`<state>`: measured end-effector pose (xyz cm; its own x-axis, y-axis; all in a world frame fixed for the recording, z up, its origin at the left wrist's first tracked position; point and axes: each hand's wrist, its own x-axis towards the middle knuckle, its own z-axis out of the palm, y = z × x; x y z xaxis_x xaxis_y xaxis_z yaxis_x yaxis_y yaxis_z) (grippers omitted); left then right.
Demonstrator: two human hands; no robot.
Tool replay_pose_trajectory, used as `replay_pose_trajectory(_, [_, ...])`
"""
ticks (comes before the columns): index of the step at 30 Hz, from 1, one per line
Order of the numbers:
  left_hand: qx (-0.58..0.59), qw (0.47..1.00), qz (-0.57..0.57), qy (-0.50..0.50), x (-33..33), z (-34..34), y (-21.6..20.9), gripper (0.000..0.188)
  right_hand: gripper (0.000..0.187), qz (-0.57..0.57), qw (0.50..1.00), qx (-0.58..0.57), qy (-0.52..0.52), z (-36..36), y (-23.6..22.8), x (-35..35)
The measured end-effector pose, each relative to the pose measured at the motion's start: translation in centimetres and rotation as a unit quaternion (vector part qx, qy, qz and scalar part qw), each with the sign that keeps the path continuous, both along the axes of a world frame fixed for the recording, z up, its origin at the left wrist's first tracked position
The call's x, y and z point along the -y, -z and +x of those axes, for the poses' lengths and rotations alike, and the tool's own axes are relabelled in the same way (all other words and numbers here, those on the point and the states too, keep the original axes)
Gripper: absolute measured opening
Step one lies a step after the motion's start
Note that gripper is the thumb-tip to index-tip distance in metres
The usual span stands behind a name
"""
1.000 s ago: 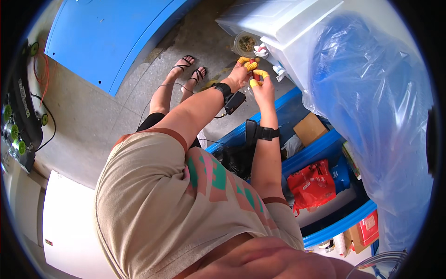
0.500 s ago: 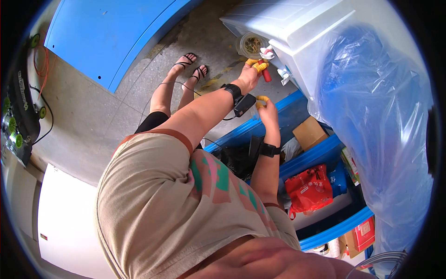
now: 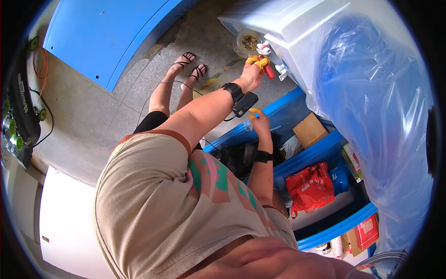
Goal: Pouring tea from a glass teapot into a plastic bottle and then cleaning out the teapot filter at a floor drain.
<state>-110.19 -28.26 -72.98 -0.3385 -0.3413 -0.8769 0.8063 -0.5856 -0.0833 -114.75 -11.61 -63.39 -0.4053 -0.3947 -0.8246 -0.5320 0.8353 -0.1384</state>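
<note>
Head view, looking steeply down our own body: our beige shirt [image 3: 153, 209] with pink and green patches fills the lower middle, and our sandalled feet [image 3: 188, 65] stand on grey concrete floor [image 3: 93, 121]. Our left hand [image 3: 253, 74], fingertips capped in yellow, is stretched forward and clenched around a red-handled tool [image 3: 268, 69], holding it against the corner of a large white plastic bin [image 3: 288, 28]. A black wrist band with a small black device [image 3: 239, 97] sits on that forearm. Just beyond the hand, a round clear container [image 3: 248, 42] with brownish contents stands on the floor beside the bin. Our right hand [image 3: 260, 123], also yellow-tipped and wearing a black band, is lower and nearer to us, over the edge of a blue crate [image 3: 278, 109]; it seems closed on something small and clear, but we cannot tell what. The crate holds a cardboard box [image 3: 310, 130] and a red bag [image 3: 310, 188]. A big blue-tinted plastic sack [image 3: 376, 116] rises at right.
</note>
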Motion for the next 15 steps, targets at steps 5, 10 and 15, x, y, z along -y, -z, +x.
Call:
replay_pose_trajectory(5, [0.009, 0.997, -0.071, 0.010, -0.8, 0.6, 1.1, 0.034, 0.035, 0.015, 1.000, 0.004, -0.002, 0.0, 0.7, -1.0])
replay_pose_trajectory(10, [0.054, 0.988, -0.127, 0.063, -1.4, 1.9, 3.7, 0.037, 0.035, 0.034, 0.999, 0.012, 0.005, 0.7, -0.4, 0.3])
replay_pose_trajectory(15, [0.059, 0.964, -0.215, 0.146, -1.2, 3.8, 5.2, 0.037, 0.034, 0.019, 1.000, 0.024, 0.005, 0.9, -0.3, 0.0])
